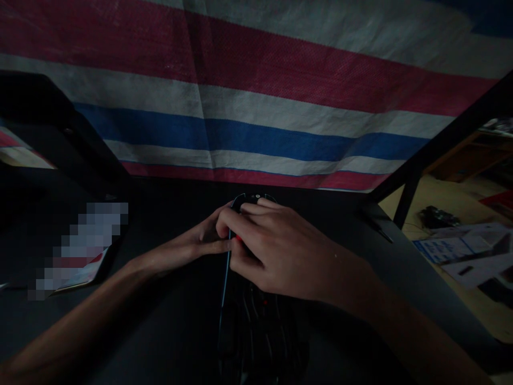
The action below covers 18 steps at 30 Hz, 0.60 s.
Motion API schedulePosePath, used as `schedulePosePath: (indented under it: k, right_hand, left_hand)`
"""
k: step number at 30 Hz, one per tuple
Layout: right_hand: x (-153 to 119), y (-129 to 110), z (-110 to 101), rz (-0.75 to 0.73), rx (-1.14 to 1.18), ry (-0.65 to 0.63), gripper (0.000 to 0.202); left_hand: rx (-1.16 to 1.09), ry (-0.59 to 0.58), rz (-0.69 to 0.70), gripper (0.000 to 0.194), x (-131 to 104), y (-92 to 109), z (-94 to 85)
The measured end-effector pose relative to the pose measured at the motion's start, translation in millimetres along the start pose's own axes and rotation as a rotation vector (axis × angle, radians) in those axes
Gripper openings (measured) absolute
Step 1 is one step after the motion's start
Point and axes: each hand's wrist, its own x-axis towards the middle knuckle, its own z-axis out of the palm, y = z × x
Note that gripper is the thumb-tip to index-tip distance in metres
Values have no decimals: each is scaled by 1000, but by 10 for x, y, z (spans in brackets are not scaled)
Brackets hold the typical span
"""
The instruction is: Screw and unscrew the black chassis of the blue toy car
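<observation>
A dark, elongated device [264, 337] with a thin blue edge and curved ribs lies on the black table in the middle of the view. My left hand [204, 237] is at the left side of its far part, its thumb reaching onto the edge. Over the far part lies my right hand [266, 240], its fingers bent and pressed together near a small red spot. Whatever is between those fingers is hidden. The right hand covers much of the device's far half, and its near half is very dark.
A striped red, white and blue sheet [248, 136] hangs behind the black table [352, 256]. On the left are a dark stand [80, 144] and a partly blurred flat item [84, 272]. A thin tool [379, 230] lies at the right edge, with papers [465, 251] beyond.
</observation>
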Motion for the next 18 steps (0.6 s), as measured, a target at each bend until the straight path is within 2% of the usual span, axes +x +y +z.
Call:
schedulePosePath:
  k: [4,10,18]
  right_hand:
    - [4,16,-12,-58,-25,-19,10]
    - [7,5,19,-49,-75,-15,10]
    - [-9,6,-13,-53,-19,-4,10]
  left_hand:
    - [31,41,-12,89,-7,-69,-36]
    - [20,48,-92,97,-38,-88,-28]
    - [67,29,-13,85,-8,-70,-43]
